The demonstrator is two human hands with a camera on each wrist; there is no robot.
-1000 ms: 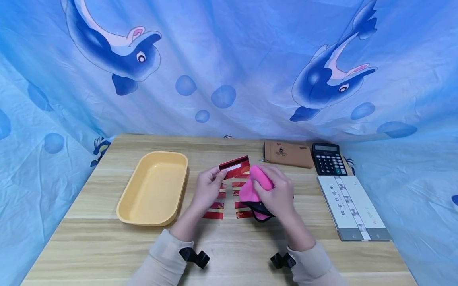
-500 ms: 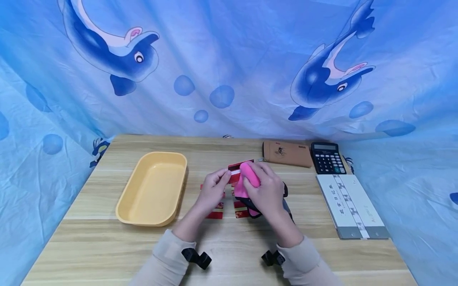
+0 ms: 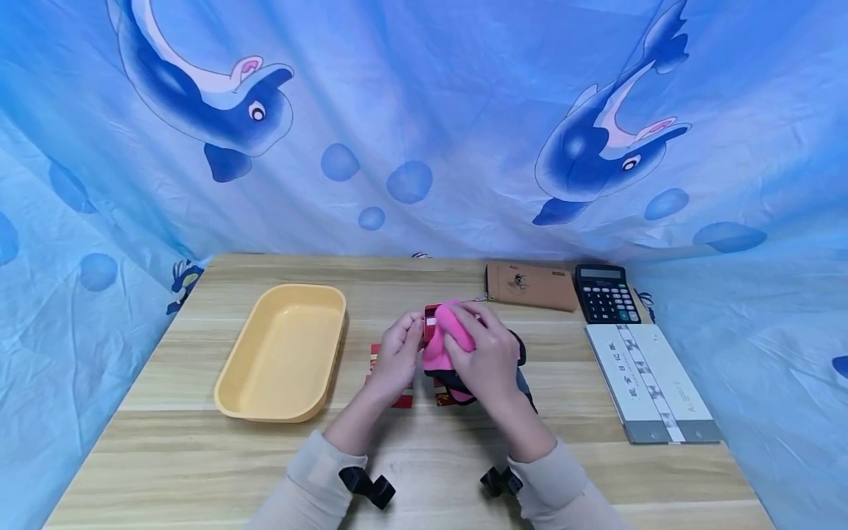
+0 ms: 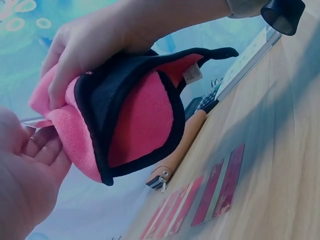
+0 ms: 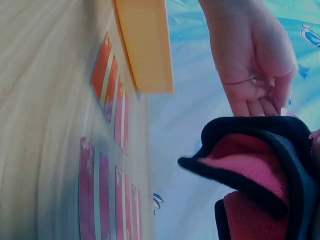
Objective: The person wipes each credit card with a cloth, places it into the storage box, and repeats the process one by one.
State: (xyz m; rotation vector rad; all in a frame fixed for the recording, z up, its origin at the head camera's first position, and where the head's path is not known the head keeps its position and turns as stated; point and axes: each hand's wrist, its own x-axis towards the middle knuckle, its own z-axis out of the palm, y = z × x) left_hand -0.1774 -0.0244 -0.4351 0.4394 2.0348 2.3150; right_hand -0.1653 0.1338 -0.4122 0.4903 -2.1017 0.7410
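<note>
My left hand (image 3: 395, 353) pinches the left end of a red bank card (image 3: 430, 321) with a dark magnetic stripe, in the head view. Bunched in my right hand (image 3: 489, 355) is a pink fleece cloth (image 3: 437, 357) with black edging; it covers the card's right part. In the left wrist view the cloth (image 4: 147, 117) hangs in folds, showing a dark outer side and a small white tag (image 4: 193, 73). Below the hands several red cards (image 5: 93, 200) lie in rows on the wooden table (image 3: 165, 471), partly hidden by hands and cloth.
A yellow plastic basin (image 3: 278, 361) stands to the left. At the back right lie a brown zip wallet (image 3: 533, 285) and a black calculator (image 3: 606, 294), with a white-and-grey notebook (image 3: 652, 386) in front. A blue dolphin-print curtain (image 3: 424, 96) closes off the back.
The left hand has brought the card rightward and lower toward the cloth. My right hand has shifted left, and the cloth now covers most of the card, which showed almost whole before.
</note>
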